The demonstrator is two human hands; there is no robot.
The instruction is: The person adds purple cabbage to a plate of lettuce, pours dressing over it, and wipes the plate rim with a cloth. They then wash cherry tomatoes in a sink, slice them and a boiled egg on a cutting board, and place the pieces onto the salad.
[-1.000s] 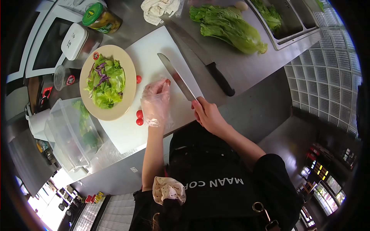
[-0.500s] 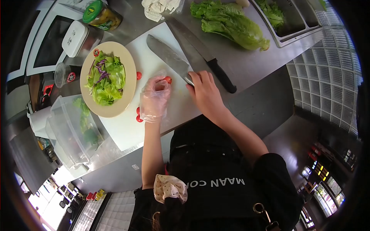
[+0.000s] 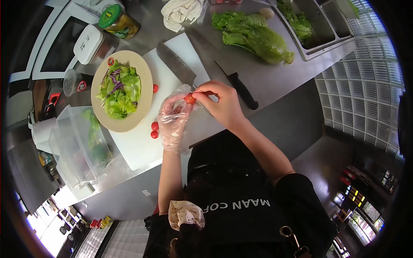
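Observation:
My left hand [image 3: 173, 118], in a clear plastic glove, is closed around a red cherry tomato [image 3: 189, 98] above the white cutting board [image 3: 133, 150]. With thumb and forefinger, my bare right hand [image 3: 221, 103] pinches the same tomato from the other side. Beyond my hands a broad kitchen knife [image 3: 175, 62] lies on the board, its handle partly hidden by my right hand. One loose cherry tomato [image 3: 155, 88] is beside the plate, and two more cherry tomatoes [image 3: 155, 126] lie to the left of my gloved wrist. Lettuce and purple shreds [image 3: 118, 90] fill the middle of the beige oval plate [image 3: 100, 114].
A second, black-handled knife [image 3: 243, 91] rests on the steel counter right of the board. Behind it are a lettuce head [image 3: 254, 36], a cloth [image 3: 183, 13] and the sink [image 3: 329, 41]. A pickle jar [image 3: 119, 21], a lidded tub [image 3: 89, 43] and a clear bin [image 3: 77, 146] stand left.
My right hand has let go of the broad knife, leaving it on the board, and moved left to pinch the cherry tomato at my left hand. The view has shifted slightly.

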